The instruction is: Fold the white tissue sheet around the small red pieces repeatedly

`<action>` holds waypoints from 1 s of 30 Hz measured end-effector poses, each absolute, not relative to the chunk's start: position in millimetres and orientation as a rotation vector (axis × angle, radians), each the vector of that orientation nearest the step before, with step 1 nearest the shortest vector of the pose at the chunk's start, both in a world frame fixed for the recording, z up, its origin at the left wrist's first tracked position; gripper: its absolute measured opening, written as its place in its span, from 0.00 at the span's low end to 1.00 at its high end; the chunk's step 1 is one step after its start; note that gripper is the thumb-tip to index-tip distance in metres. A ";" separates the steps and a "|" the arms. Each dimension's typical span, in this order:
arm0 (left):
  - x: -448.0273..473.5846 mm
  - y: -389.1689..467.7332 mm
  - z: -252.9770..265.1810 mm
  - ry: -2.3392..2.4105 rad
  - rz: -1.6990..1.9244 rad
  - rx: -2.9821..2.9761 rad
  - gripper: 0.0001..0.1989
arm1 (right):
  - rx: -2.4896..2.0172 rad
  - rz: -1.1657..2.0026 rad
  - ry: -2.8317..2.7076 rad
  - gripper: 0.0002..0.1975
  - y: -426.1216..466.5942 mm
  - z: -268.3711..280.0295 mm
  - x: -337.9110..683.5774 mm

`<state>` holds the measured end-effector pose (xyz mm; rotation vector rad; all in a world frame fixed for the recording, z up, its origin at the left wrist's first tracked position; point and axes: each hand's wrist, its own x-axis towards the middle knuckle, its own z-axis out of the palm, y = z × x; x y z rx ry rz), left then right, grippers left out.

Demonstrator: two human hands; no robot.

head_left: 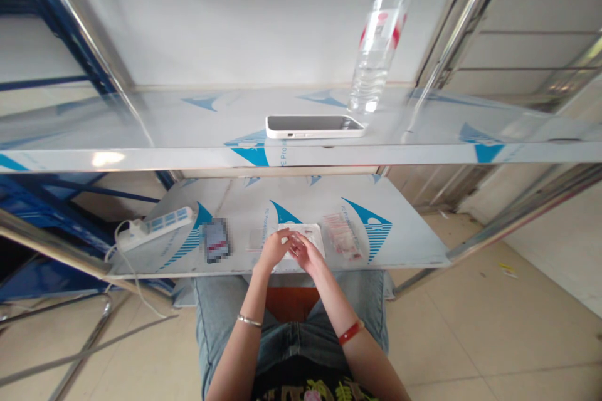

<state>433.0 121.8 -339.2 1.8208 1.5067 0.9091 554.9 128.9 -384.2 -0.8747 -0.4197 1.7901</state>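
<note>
My left hand (275, 249) and my right hand (306, 252) meet over a white tray-like piece (318, 239) near the front edge of the lower shelf. The fingers of both are bent together at the tips. What lies between them, if anything, is too small to make out. Just left of my left hand is a flat see-through packet (254, 239). To the right of my right hand lies a pile of clear packets with reddish print (342, 237). My hands cover much of the white piece.
A power strip (170, 220) with a plugged-in white cable lies at the lower shelf's left, beside a pixelated dark rectangular object (217, 240). Overhead, the upper shelf (188, 131) carries a white-cased phone (315, 126) and a clear water bottle (380, 44). Metal posts flank both sides.
</note>
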 end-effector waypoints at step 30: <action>433.0 131.2 -387.9 1.586 0.952 1.736 0.11 | -1.745 0.283 -1.490 0.19 114.1 -462.8 583.3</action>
